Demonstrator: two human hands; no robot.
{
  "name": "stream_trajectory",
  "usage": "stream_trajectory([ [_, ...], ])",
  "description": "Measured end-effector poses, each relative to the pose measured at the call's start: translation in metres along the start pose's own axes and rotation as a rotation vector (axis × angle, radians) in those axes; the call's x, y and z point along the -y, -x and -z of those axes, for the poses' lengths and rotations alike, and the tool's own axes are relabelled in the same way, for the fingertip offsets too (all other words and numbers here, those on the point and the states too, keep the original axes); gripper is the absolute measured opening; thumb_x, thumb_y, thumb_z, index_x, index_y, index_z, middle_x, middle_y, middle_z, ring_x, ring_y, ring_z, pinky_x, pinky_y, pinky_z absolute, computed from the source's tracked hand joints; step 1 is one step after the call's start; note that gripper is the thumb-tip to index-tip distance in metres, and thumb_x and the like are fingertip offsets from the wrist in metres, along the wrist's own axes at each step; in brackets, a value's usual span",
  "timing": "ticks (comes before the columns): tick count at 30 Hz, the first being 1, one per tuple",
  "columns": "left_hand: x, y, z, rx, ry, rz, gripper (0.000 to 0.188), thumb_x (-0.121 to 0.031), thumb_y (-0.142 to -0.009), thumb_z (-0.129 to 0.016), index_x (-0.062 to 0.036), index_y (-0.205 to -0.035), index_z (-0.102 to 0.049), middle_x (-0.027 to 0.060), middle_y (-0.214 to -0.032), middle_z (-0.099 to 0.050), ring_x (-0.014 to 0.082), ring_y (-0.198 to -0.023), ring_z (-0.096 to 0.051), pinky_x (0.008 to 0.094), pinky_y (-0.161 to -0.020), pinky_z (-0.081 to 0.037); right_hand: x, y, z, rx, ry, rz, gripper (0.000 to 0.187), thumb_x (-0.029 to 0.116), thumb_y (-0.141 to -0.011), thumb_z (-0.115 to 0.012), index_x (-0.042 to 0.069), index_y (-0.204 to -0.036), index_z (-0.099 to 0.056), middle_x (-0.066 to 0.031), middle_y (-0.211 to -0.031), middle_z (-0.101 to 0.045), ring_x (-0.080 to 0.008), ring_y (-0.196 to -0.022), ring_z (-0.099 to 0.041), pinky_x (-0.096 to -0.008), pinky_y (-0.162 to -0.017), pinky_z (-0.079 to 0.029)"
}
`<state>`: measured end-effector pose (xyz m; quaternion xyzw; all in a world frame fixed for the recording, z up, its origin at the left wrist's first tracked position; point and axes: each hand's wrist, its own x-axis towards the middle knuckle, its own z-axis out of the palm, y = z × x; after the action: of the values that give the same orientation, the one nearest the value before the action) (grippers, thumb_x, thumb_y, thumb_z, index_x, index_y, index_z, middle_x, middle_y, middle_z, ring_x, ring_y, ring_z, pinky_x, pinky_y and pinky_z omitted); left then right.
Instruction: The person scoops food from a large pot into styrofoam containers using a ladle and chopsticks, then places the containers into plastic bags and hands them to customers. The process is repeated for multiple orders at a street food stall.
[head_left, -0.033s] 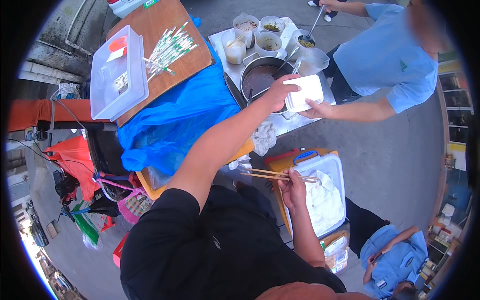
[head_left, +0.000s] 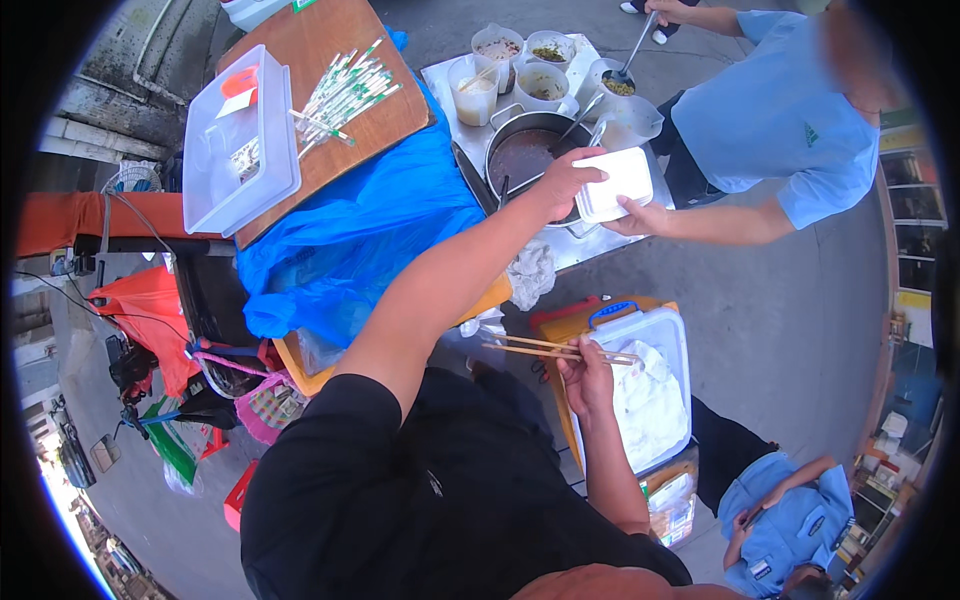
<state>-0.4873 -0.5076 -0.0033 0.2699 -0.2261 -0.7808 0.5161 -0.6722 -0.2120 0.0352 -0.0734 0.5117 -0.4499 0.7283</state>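
My left hand reaches out and grips the left edge of a white takeaway box, its thumb lying on top. The hand of a co-worker in a light blue shirt holds the same box from the right. Just left of and behind the box stands a metal pot of dark reddish-brown liquid, with handles leaning in it. Closer to my body, my right hand is closed around long wooden chopsticks. They lie roughly level above a pale tub holding a white cloth-like sheet.
Several tubs of condiments crowd the metal table behind the pot. The co-worker's other hand holds a ladle. On the left, wrapped chopsticks and a plastic bin rest on a wooden board, beside blue plastic sheeting. Another person stands lower right.
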Motion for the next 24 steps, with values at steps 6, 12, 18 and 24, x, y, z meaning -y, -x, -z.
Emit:
stream_trajectory([
  [6, -0.041, 0.048, 0.003, -0.143, -0.475, 0.001, 0.096, -0.028, -0.084, -0.089, -0.0101, -0.162, -0.037, 0.0131, -0.158, -0.047, 0.0281, -0.136, -0.053, 0.0447, -0.109, -0.046, -0.021, 0.006, -0.037, 0.048, 0.083, -0.018, 0.024, 0.022, -0.109, -0.062, -0.001, -0.109, -0.063, -0.0170, -0.096, -0.072, -0.0293, -0.087, -0.078, -0.0293, -0.068, -0.068],
  [12, -0.175, 0.264, 0.081, 0.440, -1.529, 0.032, 0.088, -0.037, -0.074, -0.094, -0.0079, -0.148, -0.056, 0.0159, -0.148, -0.056, 0.0347, -0.133, -0.057, 0.0436, -0.111, -0.047, -0.068, 0.016, -0.111, 0.325, 0.255, -0.039, 0.021, 0.019, -0.108, -0.064, 0.000, -0.114, -0.065, -0.0144, -0.106, -0.071, -0.0260, -0.098, -0.076, -0.0318, -0.081, -0.067],
  [18, -0.213, 0.485, 0.186, 0.131, -2.243, 0.323, 0.065, -0.024, -0.082, -0.087, -0.0181, -0.142, -0.062, 0.0116, -0.134, -0.065, 0.0352, -0.118, -0.064, 0.0462, -0.097, -0.050, -0.177, 0.033, -0.225, 0.835, 0.842, 0.225, 0.016, 0.014, -0.105, -0.067, -0.001, -0.107, -0.071, -0.0106, -0.103, -0.069, -0.0245, -0.094, -0.072, -0.0356, -0.083, -0.061],
  [24, -0.250, 0.521, 0.273, -0.714, -1.483, -0.188, 0.026, -0.013, -0.101, -0.062, -0.0107, -0.126, -0.070, 0.0081, -0.105, -0.072, 0.0192, -0.092, -0.067, 0.0311, -0.082, -0.052, -0.315, -0.007, -0.281, 1.261, 1.419, 0.687, 0.015, 0.006, -0.094, -0.070, 0.002, -0.108, -0.073, -0.0165, -0.113, -0.068, -0.0358, -0.099, -0.069, -0.0442, -0.085, -0.056],
])
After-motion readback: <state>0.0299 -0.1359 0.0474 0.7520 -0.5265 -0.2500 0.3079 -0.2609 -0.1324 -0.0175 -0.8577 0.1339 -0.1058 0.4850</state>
